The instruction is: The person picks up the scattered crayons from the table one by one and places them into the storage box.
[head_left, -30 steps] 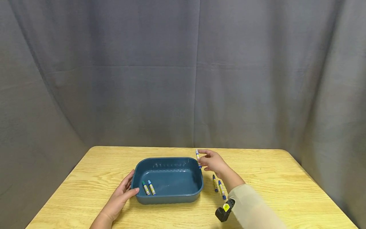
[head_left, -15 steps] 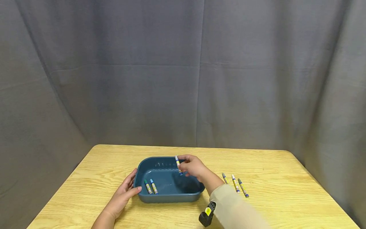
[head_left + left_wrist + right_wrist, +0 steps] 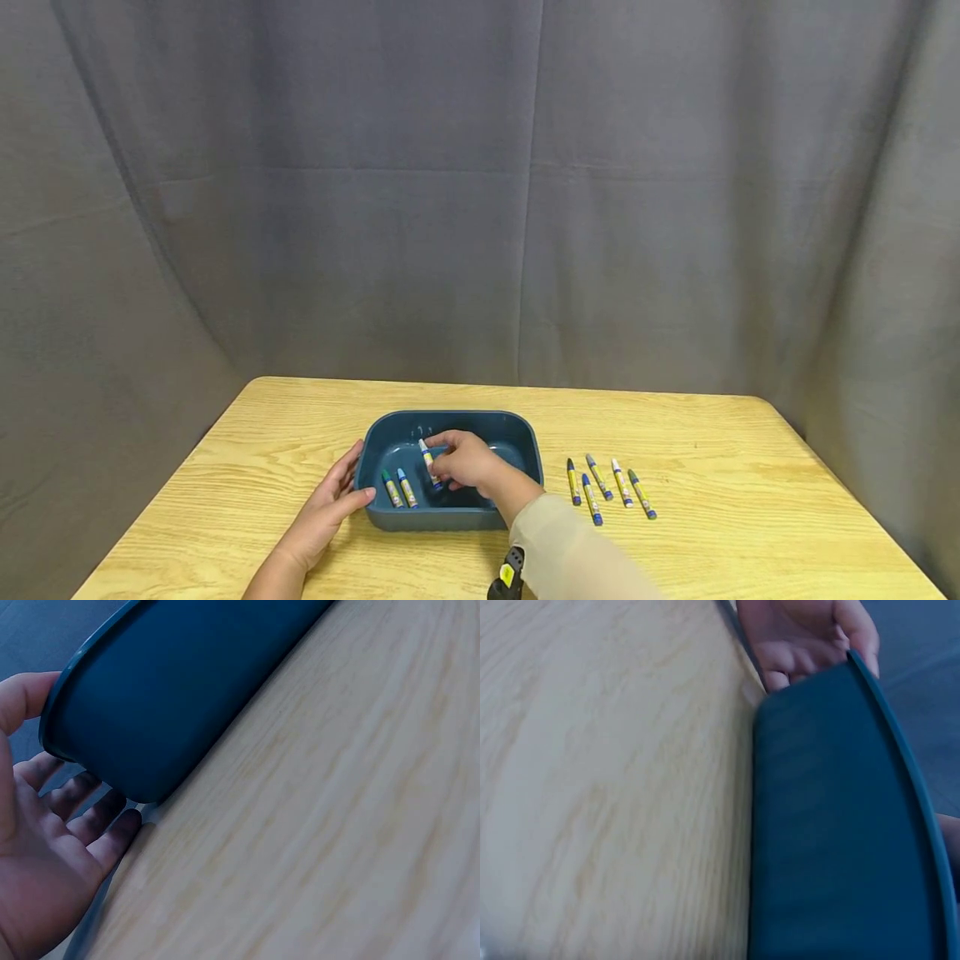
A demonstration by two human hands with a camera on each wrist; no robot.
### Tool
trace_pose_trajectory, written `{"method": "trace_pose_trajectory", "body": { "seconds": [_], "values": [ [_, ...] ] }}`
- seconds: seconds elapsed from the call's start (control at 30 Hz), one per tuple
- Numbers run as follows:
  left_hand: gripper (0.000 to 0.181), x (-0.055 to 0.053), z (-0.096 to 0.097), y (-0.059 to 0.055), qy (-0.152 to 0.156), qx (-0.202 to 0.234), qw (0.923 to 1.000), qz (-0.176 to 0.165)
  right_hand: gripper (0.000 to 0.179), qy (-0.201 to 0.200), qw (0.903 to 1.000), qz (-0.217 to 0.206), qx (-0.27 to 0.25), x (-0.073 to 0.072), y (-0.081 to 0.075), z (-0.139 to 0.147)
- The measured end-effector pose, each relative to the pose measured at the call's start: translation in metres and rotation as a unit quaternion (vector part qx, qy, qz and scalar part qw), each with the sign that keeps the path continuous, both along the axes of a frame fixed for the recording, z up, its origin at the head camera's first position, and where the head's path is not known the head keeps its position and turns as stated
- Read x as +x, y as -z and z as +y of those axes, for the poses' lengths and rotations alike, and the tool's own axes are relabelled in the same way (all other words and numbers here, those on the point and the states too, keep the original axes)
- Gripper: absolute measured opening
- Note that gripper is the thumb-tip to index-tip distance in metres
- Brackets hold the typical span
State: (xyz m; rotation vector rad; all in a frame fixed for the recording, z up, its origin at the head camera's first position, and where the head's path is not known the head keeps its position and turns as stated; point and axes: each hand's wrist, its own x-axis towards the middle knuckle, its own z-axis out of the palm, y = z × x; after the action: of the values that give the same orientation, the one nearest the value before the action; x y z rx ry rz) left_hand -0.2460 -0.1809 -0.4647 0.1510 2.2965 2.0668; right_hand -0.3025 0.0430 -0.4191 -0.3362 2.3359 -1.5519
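A dark blue plastic bin [image 3: 450,520] stands on the table. My left hand [image 3: 324,508] holds its left end, thumb over the rim and the other fingers along the outer wall, as the left wrist view shows with the bin's side [image 3: 150,705]. Inside the bin, my right hand [image 3: 465,462] pinches a white-tipped crayon [image 3: 429,460] upright at a tilt. To the left of it, a green crayon [image 3: 392,490] and a light blue crayon [image 3: 407,489] lie side by side on the bin's floor. The right wrist view mostly faces the bin's outer wall [image 3: 825,825].
Several crayons lie loose on the wooden table [image 3: 735,500] right of the bin, among them a black crayon [image 3: 573,483], a blue crayon [image 3: 592,502] and a dark green crayon [image 3: 642,496]. A grey curtain [image 3: 375,250] hangs behind the table.
My right hand has carried the white-tipped crayon leftward from the bin's right rim and down into the bin. The loose crayons have come out from behind my arm. My left hand keeps its hold.
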Motion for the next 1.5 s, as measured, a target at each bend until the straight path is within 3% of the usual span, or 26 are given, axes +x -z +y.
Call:
{"method": "trace_pose_trajectory", "body": {
  "seconds": [0.33,0.83,1.13,1.33,1.5],
  "values": [
    [0.075,0.001,0.0,0.001,0.0,-0.003,1.0,0.003,0.038,-0.001,0.9995,-0.007,0.03,0.008,0.005,-0.018],
    [0.075,-0.002,0.002,0.0,-0.004,-0.005,1.0,-0.007,0.032,0.007,0.9952,-0.003,0.098,0.001,0.01,-0.025],
    [0.075,-0.002,0.002,-0.001,0.004,-0.001,1.0,0.001,0.029,-0.002,0.9815,0.056,0.183,0.001,0.007,-0.028],
    [0.076,-0.001,0.001,-0.001,0.002,-0.003,1.0,-0.001,0.027,-0.007,0.9778,0.068,0.198,0.002,0.005,-0.027],
    [0.076,0.0,-0.001,0.0,0.001,-0.003,1.0,-0.005,0.03,-0.01,0.9834,0.059,0.171,0.002,0.004,-0.023]
  ]
}}
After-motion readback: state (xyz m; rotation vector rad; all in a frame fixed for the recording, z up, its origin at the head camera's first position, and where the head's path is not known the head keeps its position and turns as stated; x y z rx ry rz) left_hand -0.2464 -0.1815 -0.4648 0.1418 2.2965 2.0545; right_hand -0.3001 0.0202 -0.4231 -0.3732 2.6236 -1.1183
